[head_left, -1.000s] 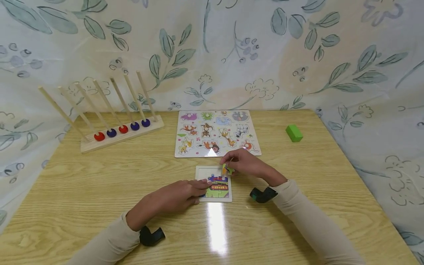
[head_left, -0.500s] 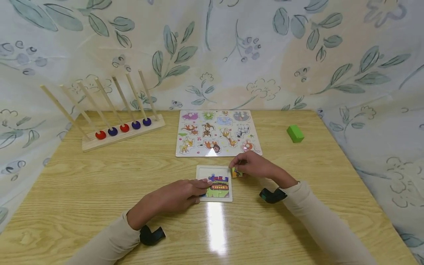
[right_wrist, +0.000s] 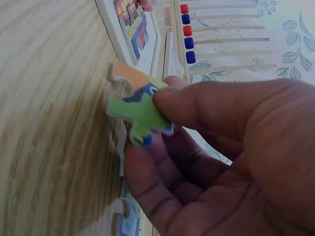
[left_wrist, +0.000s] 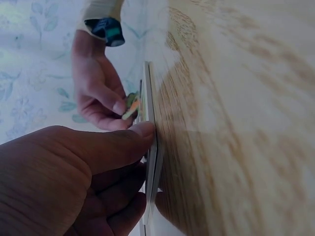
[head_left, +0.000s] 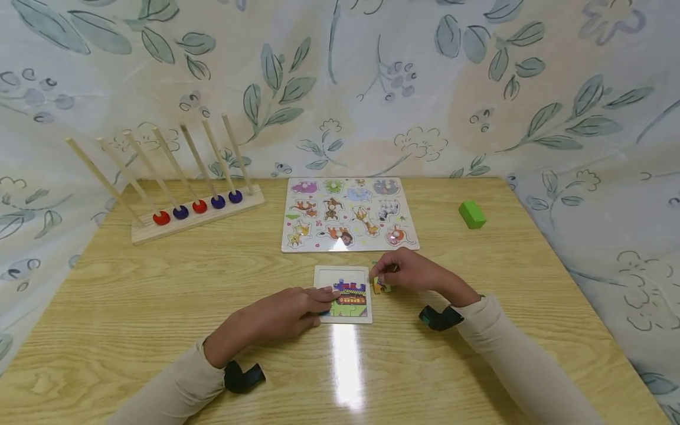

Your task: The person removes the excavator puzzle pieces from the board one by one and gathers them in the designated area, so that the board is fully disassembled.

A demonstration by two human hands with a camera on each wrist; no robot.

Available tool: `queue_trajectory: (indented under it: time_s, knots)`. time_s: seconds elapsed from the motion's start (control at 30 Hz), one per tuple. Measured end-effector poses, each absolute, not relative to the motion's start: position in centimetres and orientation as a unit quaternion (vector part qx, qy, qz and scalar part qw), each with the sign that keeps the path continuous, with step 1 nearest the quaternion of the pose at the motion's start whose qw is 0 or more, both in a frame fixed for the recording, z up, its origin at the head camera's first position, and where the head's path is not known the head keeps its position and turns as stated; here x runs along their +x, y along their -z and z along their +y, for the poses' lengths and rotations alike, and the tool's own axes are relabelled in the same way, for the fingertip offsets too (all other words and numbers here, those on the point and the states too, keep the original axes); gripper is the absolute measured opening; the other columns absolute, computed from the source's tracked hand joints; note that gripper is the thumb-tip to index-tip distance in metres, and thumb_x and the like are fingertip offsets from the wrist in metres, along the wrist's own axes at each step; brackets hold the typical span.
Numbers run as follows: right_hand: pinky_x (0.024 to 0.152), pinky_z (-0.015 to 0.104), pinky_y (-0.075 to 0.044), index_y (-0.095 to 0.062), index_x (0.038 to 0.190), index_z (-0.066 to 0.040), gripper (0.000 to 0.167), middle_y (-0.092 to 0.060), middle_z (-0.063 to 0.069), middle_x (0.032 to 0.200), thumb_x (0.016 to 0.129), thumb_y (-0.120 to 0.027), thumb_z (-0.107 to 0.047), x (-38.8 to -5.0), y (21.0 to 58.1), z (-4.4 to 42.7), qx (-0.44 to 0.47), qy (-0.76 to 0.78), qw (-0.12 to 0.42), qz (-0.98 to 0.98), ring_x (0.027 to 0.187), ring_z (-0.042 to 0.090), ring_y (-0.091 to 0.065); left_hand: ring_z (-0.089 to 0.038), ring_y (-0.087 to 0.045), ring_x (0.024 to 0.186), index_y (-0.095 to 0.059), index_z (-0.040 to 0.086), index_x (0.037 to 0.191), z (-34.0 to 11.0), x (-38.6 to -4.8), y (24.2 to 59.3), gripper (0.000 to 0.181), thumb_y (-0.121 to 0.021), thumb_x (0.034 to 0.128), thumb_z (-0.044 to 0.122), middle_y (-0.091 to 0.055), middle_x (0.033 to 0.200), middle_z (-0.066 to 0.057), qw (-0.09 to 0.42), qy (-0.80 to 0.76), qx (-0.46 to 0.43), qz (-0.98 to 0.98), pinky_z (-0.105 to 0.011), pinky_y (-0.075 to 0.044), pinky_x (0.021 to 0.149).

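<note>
Wood-grain table (head_left: pixel 202 271); we see right hand (head_left: pixel 408 270), pinching puzzle piece (right_wrist: pixel 147 107), shifted off puzzle tray (head_left: pixel 325 278) (left hand (head_left: pixel 287 310) rests there, fingers extended); piece likely unplaced.

This looks like a play or learning corner, though whether in a home or a classroom cannot be told. A wood-grain table (head_left: pixel 478 262) meets floral-printed cloth (head_left: pixel 350 59), and toys sit on it: a bead stand (head_left: pixel 198 219), an animal puzzle (head_left: pixel 347 215), a small jigsaw (head_left: pixel 352 300) and a green block (head_left: pixel 472 215).
</note>
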State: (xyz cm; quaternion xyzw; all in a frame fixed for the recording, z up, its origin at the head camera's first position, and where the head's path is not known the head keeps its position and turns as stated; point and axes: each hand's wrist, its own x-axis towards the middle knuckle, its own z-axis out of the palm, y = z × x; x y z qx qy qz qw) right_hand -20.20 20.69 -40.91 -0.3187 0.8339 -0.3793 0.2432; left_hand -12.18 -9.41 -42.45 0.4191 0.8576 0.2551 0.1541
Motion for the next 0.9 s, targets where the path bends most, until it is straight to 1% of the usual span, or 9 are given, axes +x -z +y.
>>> queue_trajectory:
  time_s: [0.17, 0.4, 0.5, 0.7, 0.9]
  knots:
    - [0.073, 0.028, -0.052, -0.071, 0.105, 0.003, 0.016, -0.069, 0.005, 0.094, 0.093, -0.061, 0.003, -20.10, 40.81, 20.75, -0.337, 0.385, 0.251, 0.821, 0.083, 0.016, -0.060, -0.022, -0.039, 0.136, -0.050, 0.004, 0.142, -9.44, -12.14, 42.43, 0.045, -0.059, 0.0979, 0.010, -0.043, 0.149, -0.006, 0.156, -0.255, 0.416, 0.859, -0.040, -0.038, 0.106]
    - [0.079, 0.029, -0.052, -0.072, 0.105, 0.001, 0.017, -0.068, 0.004, 0.099, 0.091, -0.062, 0.004, -20.30, 40.97, 20.99, -0.343, 0.363, 0.241, 0.833, 0.090, 0.017, -0.063, -0.021, -0.038, 0.137, -0.052, 0.006, 0.141, -9.53, -12.05, 42.51, 0.044, -0.059, 0.0980, 0.010, -0.042, 0.150, -0.004, 0.157, -0.251, 0.414, 0.861, -0.041, -0.038, 0.106]
    - [0.080, 0.028, -0.052, -0.071, 0.105, 0.000, 0.018, -0.068, 0.003, 0.099, 0.090, -0.062, 0.005, -20.42, 40.99, 21.05, -0.337, 0.357, 0.238, 0.838, 0.090, 0.016, -0.062, -0.020, -0.038, 0.137, -0.051, 0.006, 0.142, -9.54, -12.04, 42.50, 0.045, -0.059, 0.0982, 0.011, -0.042, 0.150, -0.004, 0.158, -0.248, 0.411, 0.863, -0.040, -0.038, 0.106]
    - [0.078, 0.028, -0.053, -0.069, 0.106, 0.004, 0.018, -0.068, 0.007, 0.096, 0.091, -0.060, 0.008, -20.47, 40.92, 21.13, -0.335, 0.371, 0.239, 0.832, 0.089, 0.018, -0.063, -0.019, -0.037, 0.137, -0.050, 0.005, 0.143, -9.51, -12.09, 42.52, 0.046, -0.059, 0.0982, 0.011, -0.042, 0.150, -0.004, 0.159, -0.247, 0.412, 0.863, -0.040, -0.038, 0.106]
    - [0.074, 0.030, -0.052, -0.070, 0.105, 0.003, 0.017, -0.069, 0.005, 0.094, 0.090, -0.062, 0.005, -20.22, 40.72, 20.64, -0.330, 0.359, 0.206, 0.848, 0.084, 0.015, -0.061, -0.020, -0.037, 0.137, -0.052, 0.006, 0.141, -9.52, -12.09, 42.46, 0.044, -0.059, 0.0976, 0.009, -0.041, 0.150, -0.003, 0.156, -0.246, 0.417, 0.861, -0.039, -0.037, 0.107]
